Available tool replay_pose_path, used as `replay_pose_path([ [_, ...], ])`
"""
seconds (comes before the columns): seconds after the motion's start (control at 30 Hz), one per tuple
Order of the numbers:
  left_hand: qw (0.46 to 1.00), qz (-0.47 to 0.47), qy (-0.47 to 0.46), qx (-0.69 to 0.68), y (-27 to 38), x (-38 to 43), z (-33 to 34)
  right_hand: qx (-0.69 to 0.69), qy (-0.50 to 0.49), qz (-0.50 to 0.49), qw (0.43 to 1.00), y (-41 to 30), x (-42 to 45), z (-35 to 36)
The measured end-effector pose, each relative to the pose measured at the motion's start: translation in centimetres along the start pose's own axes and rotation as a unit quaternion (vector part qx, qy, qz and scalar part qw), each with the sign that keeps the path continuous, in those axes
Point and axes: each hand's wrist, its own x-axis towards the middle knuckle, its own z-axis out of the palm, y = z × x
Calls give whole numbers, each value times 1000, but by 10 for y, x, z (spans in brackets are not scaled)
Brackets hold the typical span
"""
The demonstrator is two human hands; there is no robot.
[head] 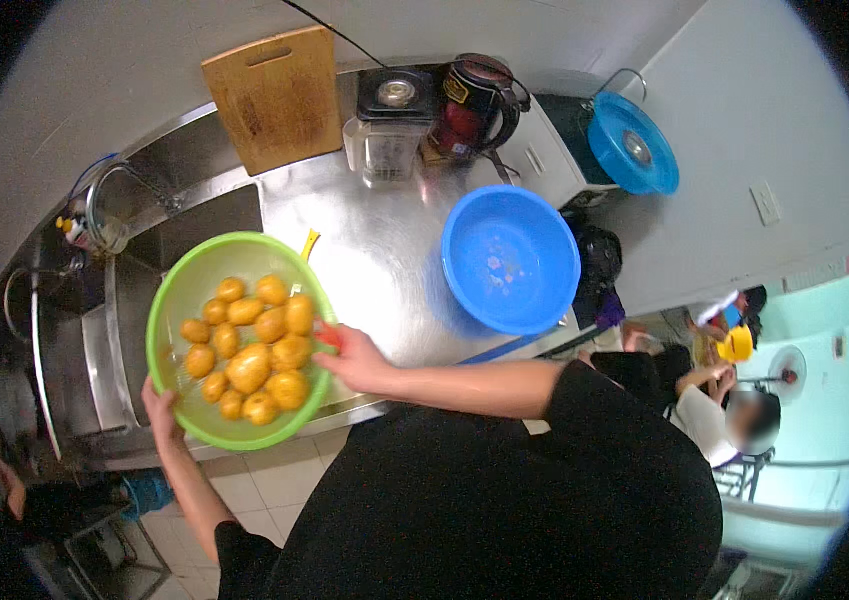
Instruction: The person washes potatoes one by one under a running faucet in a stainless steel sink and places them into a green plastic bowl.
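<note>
A green plastic basin (163, 322) full of yellow-skinned potatoes (248, 367) is held above the steel counter, overlapping the sink's near edge in my view. My left hand (162, 411) grips its lower-left rim. On the opposite side, my right hand (355, 361) holds the rim. A small red object (327, 334) shows at the right hand's fingers; its kind is unclear. Just beyond the basin lies a yellow handle (310, 244), its other end hidden. To the right, a blue plastic basin (511, 259) with pale marks on its bottom stands on the counter.
The steel sink (192, 217) and a faucet (169, 201) are at the left. Along the wall stand a wooden cutting board (274, 97), a blender-like appliance (392, 135) and a dark red electric kettle (466, 105). Another person (702, 427) sits in the room at right.
</note>
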Motion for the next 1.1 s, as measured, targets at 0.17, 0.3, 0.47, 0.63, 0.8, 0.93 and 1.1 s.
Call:
replay_pose_path([
  [0.17, 994, -61, 66, 56, -38, 58, -118, -44, -36, 240, 969, -5, 58, 118],
  [0.3, 981, -109, 82, 134, -60, 88, -127, -66, 41, 316, 946, 66, 92, 174],
  [0.47, 980, -117, 19, 158, -110, 125, -135, -168, 44, 373, 912, 98, 118, 190],
  [0.63, 978, -119, 48, 165, -188, 136, -157, -220, 94, 368, 899, 125, 129, 214],
  [0.8, 971, -190, 77, 124, -220, 151, -127, -201, 132, 405, 882, 125, 136, 212],
  [0.93, 972, -204, 105, 42, -248, 155, -126, -260, 146, 399, 867, 156, 144, 220],
  [1.1, 963, -214, 160, 21, -278, 144, -122, -273, 139, 426, 851, 162, 151, 221],
])
